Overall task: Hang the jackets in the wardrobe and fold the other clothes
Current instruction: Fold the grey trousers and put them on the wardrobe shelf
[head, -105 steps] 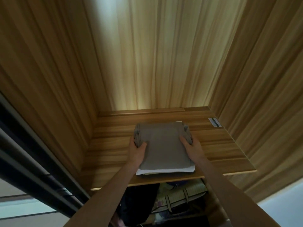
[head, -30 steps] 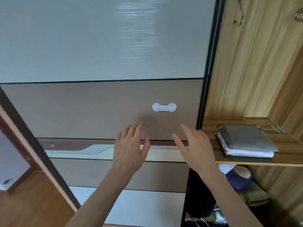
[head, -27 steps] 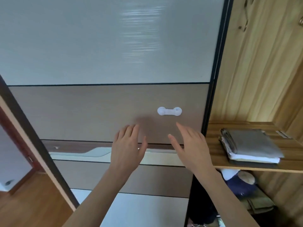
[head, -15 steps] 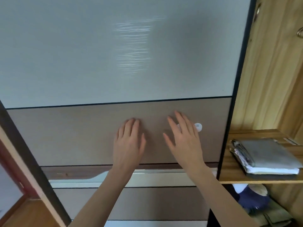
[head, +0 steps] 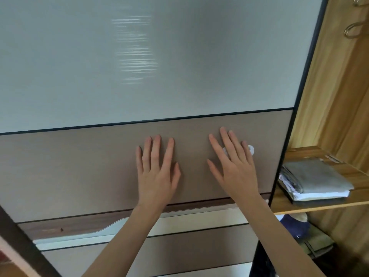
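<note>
Wardrobe door (head: pixel 199 126) under flat hands (head: pixel 196 172)

Both forearms are bare to the frame's edge, with seemingly no rings on either hand.

I see a wooden shelf (head: pixel 339 204) inside the open wardrobe at right; a stack of folded clothes (head: pixel 315 179) lies flat on it, grey piece on top, white beneath.

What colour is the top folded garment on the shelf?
Grey garment, above a white one; head view.
</note>
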Demonstrator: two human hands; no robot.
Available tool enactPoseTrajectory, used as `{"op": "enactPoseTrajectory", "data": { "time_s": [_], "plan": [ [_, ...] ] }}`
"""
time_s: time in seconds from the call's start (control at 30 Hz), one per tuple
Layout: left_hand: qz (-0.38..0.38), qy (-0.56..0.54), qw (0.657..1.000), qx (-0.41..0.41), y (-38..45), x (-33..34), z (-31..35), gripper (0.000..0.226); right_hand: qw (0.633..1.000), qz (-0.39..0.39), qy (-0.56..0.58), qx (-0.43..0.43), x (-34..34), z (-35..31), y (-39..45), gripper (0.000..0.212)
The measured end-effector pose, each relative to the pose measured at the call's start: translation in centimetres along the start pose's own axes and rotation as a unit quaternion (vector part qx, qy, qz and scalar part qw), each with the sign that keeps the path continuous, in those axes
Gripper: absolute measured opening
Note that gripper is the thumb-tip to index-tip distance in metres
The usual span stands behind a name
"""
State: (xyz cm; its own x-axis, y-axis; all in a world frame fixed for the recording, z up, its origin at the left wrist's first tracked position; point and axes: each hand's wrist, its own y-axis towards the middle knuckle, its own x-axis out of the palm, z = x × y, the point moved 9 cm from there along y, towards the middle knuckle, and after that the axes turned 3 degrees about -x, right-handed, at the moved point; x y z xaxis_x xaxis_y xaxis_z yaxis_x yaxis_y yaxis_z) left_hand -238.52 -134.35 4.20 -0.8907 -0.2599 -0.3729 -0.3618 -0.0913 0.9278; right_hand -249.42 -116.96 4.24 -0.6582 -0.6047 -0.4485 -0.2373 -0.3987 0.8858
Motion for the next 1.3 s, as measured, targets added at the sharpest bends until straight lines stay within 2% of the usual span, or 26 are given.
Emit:
{"op": "enactPoseTrajectory", "data": {
  "time_s": [0.2,0.43,0.97,1.3],
  "plan": [
    [0.009,-0.009,1.000,-0.002,0.3,0.9,2.5,0.066,1.000,0.007,0.001,0.005,-0.4,2.3,-0.7,0.063],
    [-0.018,-0.006,1.000,0.008,0.6,2.1,6.8,0.069,1.000,0.016,-0.006,0.009,-1.0,6.8,-1.8,0.063],
    [-0.057,-0.031,0.997,-0.030,2.3,6.2,22.7,0.074,1.000,-0.018,0.019,0.014,-3.2,22.4,-5.1,0.069],
    [-0.080,-0.027,0.996,-0.002,3.7,8.3,32.7,0.076,0.999,-0.037,0.013,0.023,-4.9,32.9,-7.3,0.073]
  ]
}}
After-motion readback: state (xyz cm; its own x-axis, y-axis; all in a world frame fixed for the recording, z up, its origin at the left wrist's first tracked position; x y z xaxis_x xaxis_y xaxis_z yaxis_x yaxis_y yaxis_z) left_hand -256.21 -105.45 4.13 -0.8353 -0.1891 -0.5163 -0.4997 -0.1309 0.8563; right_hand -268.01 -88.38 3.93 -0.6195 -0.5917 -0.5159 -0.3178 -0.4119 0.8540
